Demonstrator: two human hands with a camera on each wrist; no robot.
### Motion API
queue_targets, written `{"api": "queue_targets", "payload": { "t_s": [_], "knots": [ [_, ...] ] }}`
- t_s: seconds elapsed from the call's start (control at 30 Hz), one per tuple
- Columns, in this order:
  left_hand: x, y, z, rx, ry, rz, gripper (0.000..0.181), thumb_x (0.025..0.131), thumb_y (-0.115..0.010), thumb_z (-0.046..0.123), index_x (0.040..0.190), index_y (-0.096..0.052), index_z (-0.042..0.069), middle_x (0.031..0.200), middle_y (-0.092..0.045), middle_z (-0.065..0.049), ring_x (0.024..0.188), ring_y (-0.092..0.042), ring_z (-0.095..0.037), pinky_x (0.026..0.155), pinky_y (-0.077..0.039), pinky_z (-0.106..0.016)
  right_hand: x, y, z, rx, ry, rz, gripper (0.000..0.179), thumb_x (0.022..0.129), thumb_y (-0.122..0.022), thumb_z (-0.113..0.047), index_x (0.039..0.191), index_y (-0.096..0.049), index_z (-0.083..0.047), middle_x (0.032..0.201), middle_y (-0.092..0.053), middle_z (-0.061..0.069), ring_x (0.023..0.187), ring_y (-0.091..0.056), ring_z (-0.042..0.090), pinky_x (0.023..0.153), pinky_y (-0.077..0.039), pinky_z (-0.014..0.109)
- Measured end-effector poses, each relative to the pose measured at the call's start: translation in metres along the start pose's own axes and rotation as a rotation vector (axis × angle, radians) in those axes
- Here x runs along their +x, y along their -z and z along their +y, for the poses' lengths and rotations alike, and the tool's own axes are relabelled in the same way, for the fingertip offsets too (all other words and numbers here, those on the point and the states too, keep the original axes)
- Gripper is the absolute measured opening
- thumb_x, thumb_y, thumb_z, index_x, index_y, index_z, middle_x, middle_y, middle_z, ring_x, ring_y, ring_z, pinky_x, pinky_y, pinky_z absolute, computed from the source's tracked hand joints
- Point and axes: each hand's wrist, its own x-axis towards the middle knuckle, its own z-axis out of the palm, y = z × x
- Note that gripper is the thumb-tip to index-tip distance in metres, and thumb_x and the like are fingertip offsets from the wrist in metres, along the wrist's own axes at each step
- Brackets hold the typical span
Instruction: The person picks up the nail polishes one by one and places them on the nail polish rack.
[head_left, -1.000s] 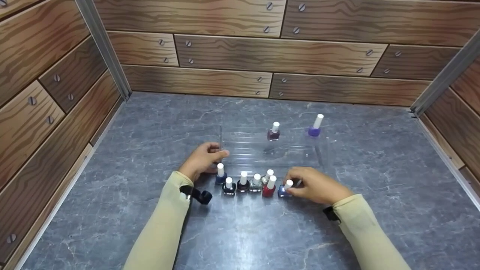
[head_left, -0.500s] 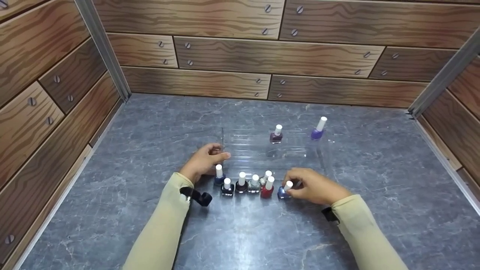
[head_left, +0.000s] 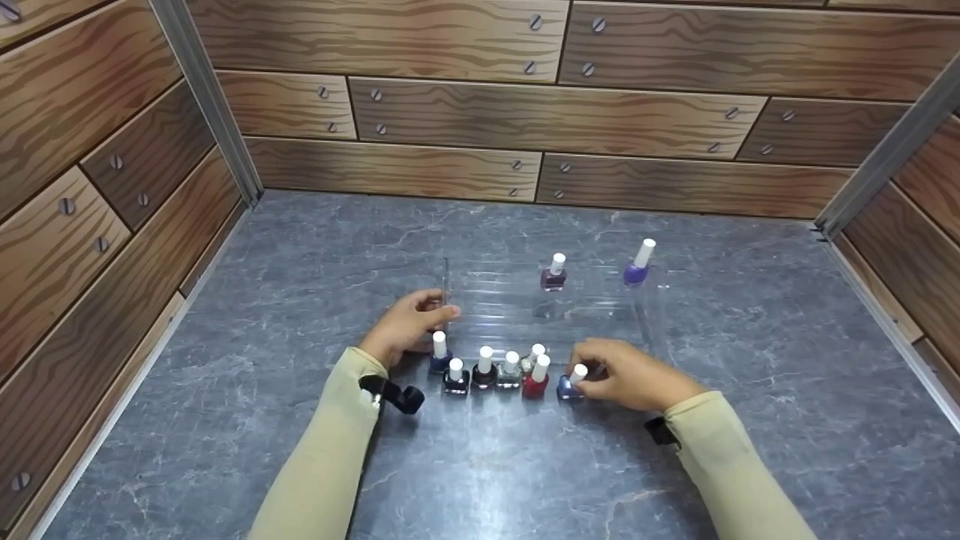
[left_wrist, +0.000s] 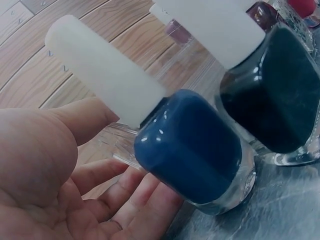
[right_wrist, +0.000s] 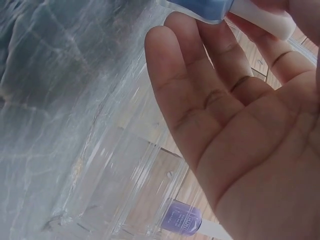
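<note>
In the head view my left hand (head_left: 405, 326) grips the left wall of a clear plastic tray (head_left: 446, 279), thumb inside and fingers outside. Beside that wrist stand a dark blue nail polish bottle (left_wrist: 192, 150) and a blackish one (left_wrist: 275, 90), both close in the left wrist view. My right hand (head_left: 630, 375) pinches the white cap of a lighter blue nail polish bottle (head_left: 569, 388) at the right end of the front row. Between them are a dark bottle (head_left: 484, 375), a clear glittery one (head_left: 509, 374), another pale one partly hidden, and a red one (head_left: 535, 385).
Toward the tray's back stand a dark plum bottle (head_left: 553, 279) and a purple bottle (head_left: 636, 273); whether the purple one is inside is hard to tell. Wood-patterned walls (head_left: 450, 112) enclose the grey marbled table (head_left: 337, 240) at back and sides.
The tray and the two bottles at its back appear slightly farther right. Both hands keep their holds and barely move. The head view has tilted up a little.
</note>
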Motion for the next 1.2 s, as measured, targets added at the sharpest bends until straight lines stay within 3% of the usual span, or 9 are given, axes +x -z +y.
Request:
{"api": "queue_targets", "payload": {
  "t_s": [0.5, 0.8, 1.2],
  "knots": [
    [-0.0002, -0.0017, 0.0019, 0.0, 0.009, 0.01, 0.063, 0.095, -0.077, 0.028, 0.15, -0.051, 0.01, 0.139, -0.058, -0.015, 0.115, -0.062, -0.028, 0.086, -0.063, -0.041, -0.0015, -0.0004, 0.0019, 0.037, -0.026, -0.001, 0.013, 0.091, -0.074, -0.007, 0.093, -0.067, -0.017, 0.093, -0.064, -0.005, 0.087, -0.059, 0.013, 0.081, -0.056, 0.029],
    [0.0001, -0.002, 0.0014, -0.066, 0.037, 0.036, 0.054, 0.092, -0.081, 0.025, 0.133, -0.052, 0.005, 0.131, -0.056, -0.013, 0.106, -0.06, -0.024, 0.082, -0.063, -0.039, -0.0009, -0.0004, 0.0004, 0.031, -0.031, -0.009, 0.014, 0.092, -0.073, -0.007, 0.093, -0.065, -0.018, 0.095, -0.064, -0.005, 0.09, -0.061, 0.013, 0.083, -0.057, 0.031],
    [0.0004, 0.0, -0.0011, -0.032, 0.043, 0.032, 0.059, 0.091, -0.082, 0.031, 0.135, -0.052, 0.008, 0.13, -0.059, -0.011, 0.107, -0.059, -0.024, 0.085, -0.062, -0.04, 0.0, -0.001, -0.0006, 0.011, 0.001, -0.005, 0.016, 0.092, -0.071, -0.003, 0.092, -0.065, -0.017, 0.094, -0.064, -0.002, 0.087, -0.058, 0.011, 0.081, -0.055, 0.029]
  ]
}}
